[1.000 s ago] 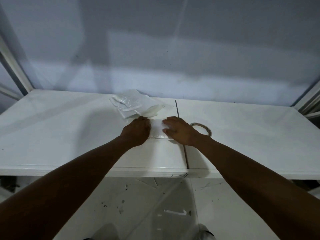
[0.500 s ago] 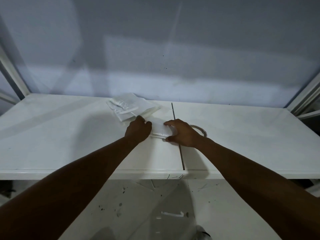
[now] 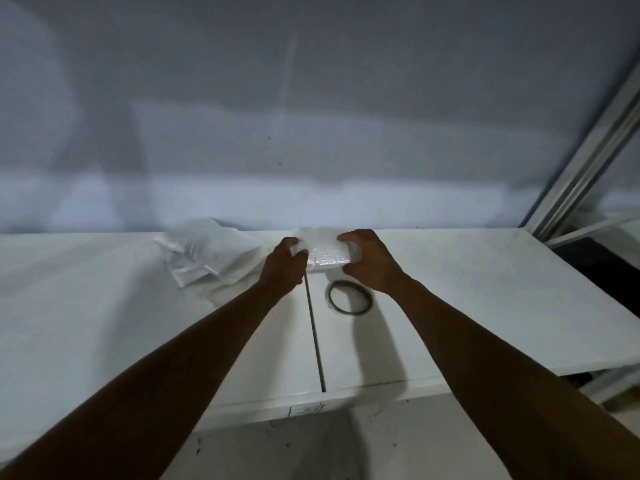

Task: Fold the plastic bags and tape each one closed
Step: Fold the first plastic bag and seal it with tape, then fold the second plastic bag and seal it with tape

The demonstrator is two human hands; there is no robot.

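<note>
Both bare forearms stretched forward, converging slightly, with the left hand (image 3: 282, 263) and the right hand (image 3: 370, 261) level with each other, backs toward the camera, fingers curled, each gripping one end of the folded bag (image 3: 327, 256).

I see a white desk (image 3: 485, 306) across the lower half of the frame. A thin dark gap (image 3: 316, 341) runs down its middle, from far side to near edge. Just right of the gap, near the centre, a roll of tape (image 3: 346, 311) lies flat. Left of centre, by the far edge, a loose pile of plastic bags (image 3: 207, 258) lies on the desk.
</note>
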